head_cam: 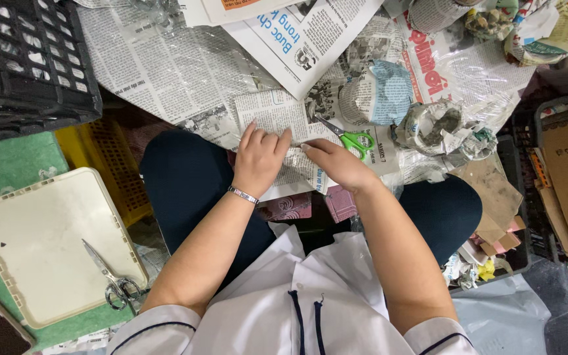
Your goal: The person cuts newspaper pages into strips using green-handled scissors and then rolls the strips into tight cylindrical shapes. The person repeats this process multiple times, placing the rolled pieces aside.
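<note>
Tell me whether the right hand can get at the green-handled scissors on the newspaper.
Probably yes: the green-handled scissors lie uncovered on the newspaper, just beyond the right hand, with nothing between them.
</note>
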